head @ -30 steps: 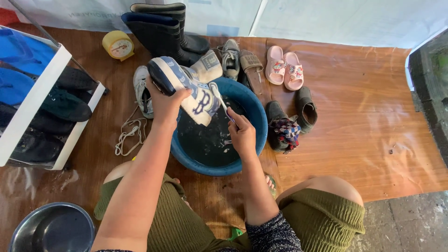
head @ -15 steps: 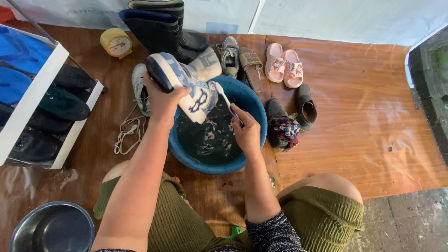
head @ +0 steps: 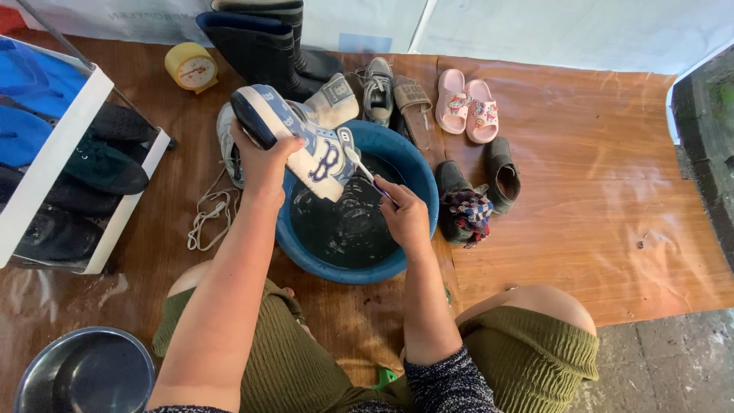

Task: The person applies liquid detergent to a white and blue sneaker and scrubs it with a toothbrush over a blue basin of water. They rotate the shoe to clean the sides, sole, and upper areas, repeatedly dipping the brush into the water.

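My left hand [head: 264,159] grips a white and blue high-top sneaker [head: 302,138] by its heel end, tilted above the rim of a blue basin [head: 417,180] of dark water. A small brush [head: 365,170] is in my right hand [head: 405,218], its head touching the sneaker's side near the toe. My right hand hovers over the right half of the basin.
Black rubber boots [head: 264,42], grey sneakers [head: 378,88], pink sandals [head: 466,103] and dark slippers [head: 501,172] with a patterned cloth [head: 466,214] lie beyond the basin. A white shoe rack [head: 57,153] stands at left, loose laces [head: 210,218] beside it, a steel bowl [head: 84,375] near left.
The brush has moved up along the sneaker's side toward the toe. The sneaker stays held over the basin.
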